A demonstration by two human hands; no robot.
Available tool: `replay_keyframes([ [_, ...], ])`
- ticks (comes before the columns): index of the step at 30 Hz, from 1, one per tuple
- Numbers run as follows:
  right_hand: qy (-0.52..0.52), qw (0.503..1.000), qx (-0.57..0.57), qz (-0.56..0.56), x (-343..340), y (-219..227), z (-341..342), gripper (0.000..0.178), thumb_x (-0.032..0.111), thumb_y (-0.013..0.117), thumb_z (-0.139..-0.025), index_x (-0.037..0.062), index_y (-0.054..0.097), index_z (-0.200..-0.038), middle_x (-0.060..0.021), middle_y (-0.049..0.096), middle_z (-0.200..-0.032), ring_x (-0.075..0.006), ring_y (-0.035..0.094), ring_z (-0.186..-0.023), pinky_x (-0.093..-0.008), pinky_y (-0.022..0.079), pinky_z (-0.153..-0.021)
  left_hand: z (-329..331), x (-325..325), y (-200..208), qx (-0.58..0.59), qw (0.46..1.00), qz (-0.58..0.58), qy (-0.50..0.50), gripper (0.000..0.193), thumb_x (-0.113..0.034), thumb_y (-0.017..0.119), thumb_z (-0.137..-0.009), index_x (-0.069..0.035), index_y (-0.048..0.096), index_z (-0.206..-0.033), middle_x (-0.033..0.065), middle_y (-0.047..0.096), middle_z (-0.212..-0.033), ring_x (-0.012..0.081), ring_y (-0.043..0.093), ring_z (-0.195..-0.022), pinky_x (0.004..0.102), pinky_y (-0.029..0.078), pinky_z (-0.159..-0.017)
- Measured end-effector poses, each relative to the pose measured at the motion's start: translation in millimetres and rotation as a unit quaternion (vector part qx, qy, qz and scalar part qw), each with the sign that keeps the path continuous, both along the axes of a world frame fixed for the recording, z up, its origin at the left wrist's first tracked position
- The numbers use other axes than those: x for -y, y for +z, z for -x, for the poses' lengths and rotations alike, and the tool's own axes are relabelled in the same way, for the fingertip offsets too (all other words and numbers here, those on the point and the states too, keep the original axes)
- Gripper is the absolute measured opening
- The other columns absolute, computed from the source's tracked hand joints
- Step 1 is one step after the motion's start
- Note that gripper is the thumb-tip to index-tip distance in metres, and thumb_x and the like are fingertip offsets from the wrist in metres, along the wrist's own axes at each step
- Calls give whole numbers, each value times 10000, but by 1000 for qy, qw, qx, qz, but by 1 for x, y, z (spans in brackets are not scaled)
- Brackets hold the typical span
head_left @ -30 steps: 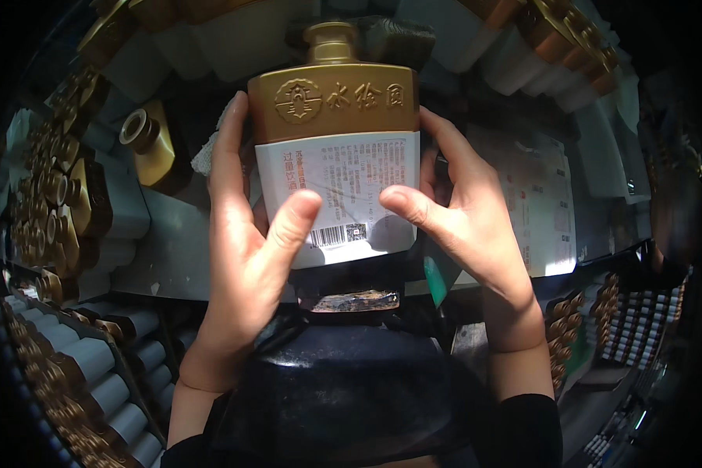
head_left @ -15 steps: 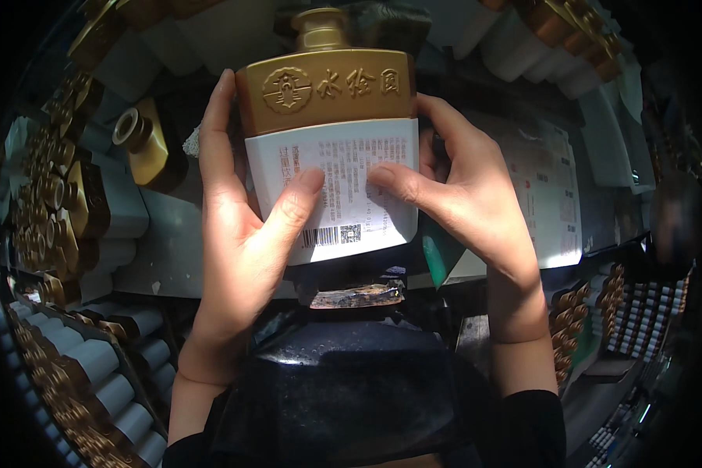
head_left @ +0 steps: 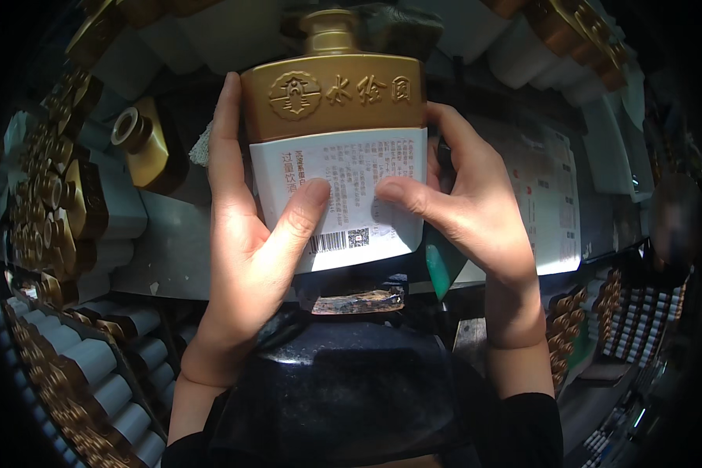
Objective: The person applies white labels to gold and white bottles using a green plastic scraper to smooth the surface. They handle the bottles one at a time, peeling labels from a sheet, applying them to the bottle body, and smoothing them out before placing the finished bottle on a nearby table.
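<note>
Between my two hands is a flat-sided bottle (head_left: 335, 93), gold on its shoulder and neck and white below, with a printed label on the white face. It is held upright in the picture, neck toward the far side. My left hand (head_left: 249, 210) grips its left edge, fingers along the side and thumb flat on the label. On the opposite edge, my right hand (head_left: 468, 187) has its fingers curled behind and its thumb pressed on the label. The neck looks uncapped, though its mouth cannot be seen. Both thumbs lie above a barcode near the bottom.
Another gold-necked bottle (head_left: 144, 148) stands on the grey table (head_left: 171, 242), beside a whitish cloth (head_left: 201, 147). Sheets of labels (head_left: 550, 203) lie at the right, near a green pointed tool (head_left: 438, 271). Crates of similar bottles (head_left: 93, 366) fill the lower left; more bottles crowd the left and far edges.
The bottle and both hands have shifted slightly right and down in the picture. Both thumbs keep their place on the label, and the grip looks the same.
</note>
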State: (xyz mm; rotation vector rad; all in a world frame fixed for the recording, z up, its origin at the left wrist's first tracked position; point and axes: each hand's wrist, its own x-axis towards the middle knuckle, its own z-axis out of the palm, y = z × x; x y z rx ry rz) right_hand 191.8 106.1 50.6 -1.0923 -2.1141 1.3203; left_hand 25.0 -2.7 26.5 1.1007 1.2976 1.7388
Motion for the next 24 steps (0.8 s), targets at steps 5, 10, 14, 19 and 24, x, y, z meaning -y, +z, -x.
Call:
replay_keyframes([
  [5, 18, 1000, -2, -3, -2, -4, -1, 775, 334, 856, -719, -62, 502, -1283, -124, 653, -1016, -153, 627, -918, -284, 518, -809, 4, 2, -5, -33, 999, 4, -13, 841, -182, 635, -920, -79, 105, -1565, 217, 380, -1479, 314, 451, -1328, 426, 378, -1099],
  [10, 35, 999, -32, 21, -5, -3, -9, 748, 368, 793, -814, -61, 478, -1340, -45, 611, -874, -87, 572, -781, -228, 479, -694, 5, 10, 0, 18, 998, 30, -53, 1134, -213, 811, -742, -104, 46, -1571, 211, 367, -1494, 328, 429, -1355, 443, 379, -1113],
  [14, 9, 996, -76, 35, 1, -3, -20, 547, 389, 609, -972, -27, 555, -1325, -45, 639, -807, -75, 552, -659, -232, 450, -586, 14, 31, -12, -152, 982, 73, -84, 1289, -56, 863, -652, -77, -45, -1566, 229, 322, -1502, 332, 459, -1328, 429, 422, -1079],
  [19, 10, 999, -38, 6, 16, 4, -20, 546, 360, 607, -976, -47, 537, -1333, -78, 629, -748, -94, 558, -652, -250, 459, -598, 16, 31, -16, -224, 971, 74, -48, 1161, 8, 805, -681, -52, 62, -1571, 234, 414, -1416, 327, 497, -1277, 405, 420, -1058],
  [24, -21, 998, -52, 16, 23, -8, -23, 600, 275, 679, -918, -65, 486, -1373, -70, 586, -700, -99, 554, -655, -251, 449, -605, 19, 26, -28, -241, 967, 66, -55, 1148, -6, 807, -687, -46, 73, -1570, 261, 400, -1430, 320, 453, -1325, 397, 395, -1078],
])
